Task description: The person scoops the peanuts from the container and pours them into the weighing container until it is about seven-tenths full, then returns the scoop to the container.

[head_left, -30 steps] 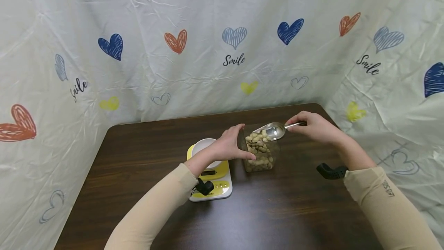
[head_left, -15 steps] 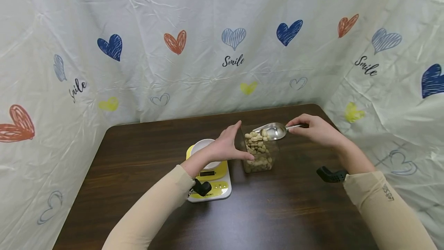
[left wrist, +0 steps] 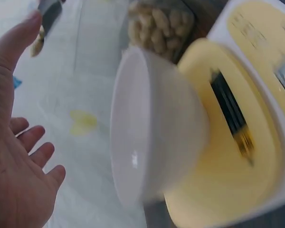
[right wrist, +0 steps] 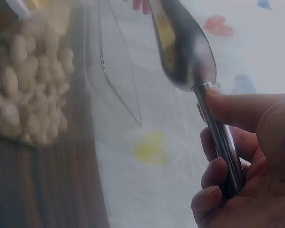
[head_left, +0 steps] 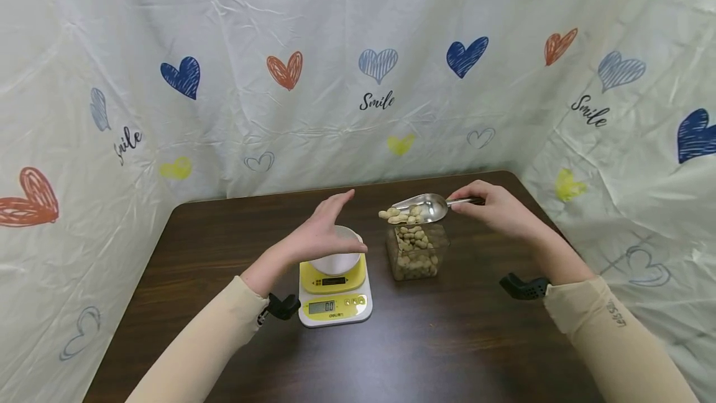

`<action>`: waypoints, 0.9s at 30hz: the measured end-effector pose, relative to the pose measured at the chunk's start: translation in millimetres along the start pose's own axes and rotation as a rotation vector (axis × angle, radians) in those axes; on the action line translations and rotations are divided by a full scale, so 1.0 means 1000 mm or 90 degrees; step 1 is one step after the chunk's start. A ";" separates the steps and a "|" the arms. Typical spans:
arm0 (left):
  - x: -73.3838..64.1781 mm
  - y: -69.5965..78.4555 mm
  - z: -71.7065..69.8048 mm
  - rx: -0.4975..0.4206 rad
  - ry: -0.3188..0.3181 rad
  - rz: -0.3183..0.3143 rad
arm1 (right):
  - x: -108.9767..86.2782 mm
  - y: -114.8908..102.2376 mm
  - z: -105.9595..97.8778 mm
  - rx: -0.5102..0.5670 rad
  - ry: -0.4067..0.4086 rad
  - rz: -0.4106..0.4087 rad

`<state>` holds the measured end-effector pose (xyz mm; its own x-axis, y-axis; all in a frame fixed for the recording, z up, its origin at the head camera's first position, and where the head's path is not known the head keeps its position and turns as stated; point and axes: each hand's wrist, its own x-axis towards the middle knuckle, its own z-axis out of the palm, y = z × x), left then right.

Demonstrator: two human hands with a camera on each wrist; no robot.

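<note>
My right hand [head_left: 495,207] grips the handle of a metal scoop [head_left: 432,208] that holds several peanuts [head_left: 399,215] in their shells. The scoop is over a clear square container [head_left: 393,260], with more peanuts [right wrist: 33,95] inside it. My left hand [head_left: 316,235] has its fingers and thumb spread apart and holds nothing. In the head view it overlaps a white bowl [head_left: 338,264], which sits on a yellow and white kitchen scale [head_left: 358,314]. The left wrist view shows the left palm [left wrist: 19,180] beside the bowl's rim, apart from it.
The scale's display [head_left: 322,307] reads 0.0. Everything stands on a dark wooden table [head_left: 447,341]. Behind it and at both sides hangs a white curtain [head_left: 313,123] printed with hearts and words.
The left hand has let go of the container and moved left over the bowl. The right hand has lifted the scoop with peanuts out of the container and shifted it slightly left.
</note>
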<state>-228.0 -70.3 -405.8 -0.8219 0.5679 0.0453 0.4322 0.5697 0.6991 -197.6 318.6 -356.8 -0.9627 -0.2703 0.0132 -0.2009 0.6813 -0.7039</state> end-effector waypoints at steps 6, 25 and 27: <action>-0.025 -0.025 -0.011 0.020 -0.006 -0.005 | 0.012 -0.010 0.017 0.021 -0.007 -0.019; -0.058 -0.075 0.014 -0.053 -0.020 -0.065 | 0.040 -0.032 0.057 0.050 -0.028 -0.060; -0.057 -0.078 0.016 -0.054 -0.018 -0.065 | 0.042 -0.034 0.060 0.050 -0.030 -0.063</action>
<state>-208.8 -138.0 -473.9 -0.8484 0.5271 -0.0488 0.3128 0.5736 0.7571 -220.4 242.6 -374.9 -0.9286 -0.3672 0.0535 -0.2786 0.5945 -0.7543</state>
